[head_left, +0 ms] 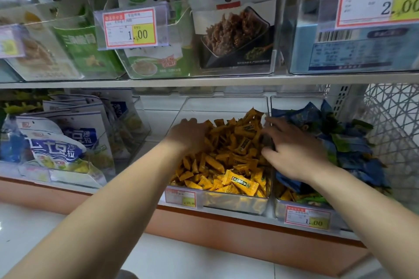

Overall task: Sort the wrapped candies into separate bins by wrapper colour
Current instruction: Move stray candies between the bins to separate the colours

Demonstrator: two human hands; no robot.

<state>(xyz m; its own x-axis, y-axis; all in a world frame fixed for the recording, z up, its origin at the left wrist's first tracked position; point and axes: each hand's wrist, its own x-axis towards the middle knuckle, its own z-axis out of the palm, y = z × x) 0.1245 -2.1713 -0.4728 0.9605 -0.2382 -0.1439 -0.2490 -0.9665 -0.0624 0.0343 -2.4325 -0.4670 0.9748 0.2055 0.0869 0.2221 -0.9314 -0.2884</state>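
Left hand (189, 135): nearest with its bare forearm, entering from 7 o'clock; palm down on the 10 o'clock side of the yellow pile, fingertips sunk among the wrappers, so I cannot tell whether it holds one
Right hand (297, 152): enters from 5 o'clock, fingers spread wide and lightly bent over the wall between the two bins, fingertips touching the pile's 3 o'clock edge; no candy visible in its hold
Yellow candies (233, 156): heaped in the middle bin, between the two hands
Middle bin (235, 205): clear plastic, on the lower shelf
Blue candies (353, 147): piled in the right bin, at 3 o'clock of the yellow pile
Right bin (294, 103): clear, touching the middle bin; a few green wrappers (314, 199) and stray yellow ones (286, 195) lie at its front
Price tags (307, 217): one on each bin front, at 6 o'clock
Snack bags (56, 142): blue and white, at 9 o'clock
Upper shelf (204, 80): at 12 o'clock, carrying clear boxes of packets
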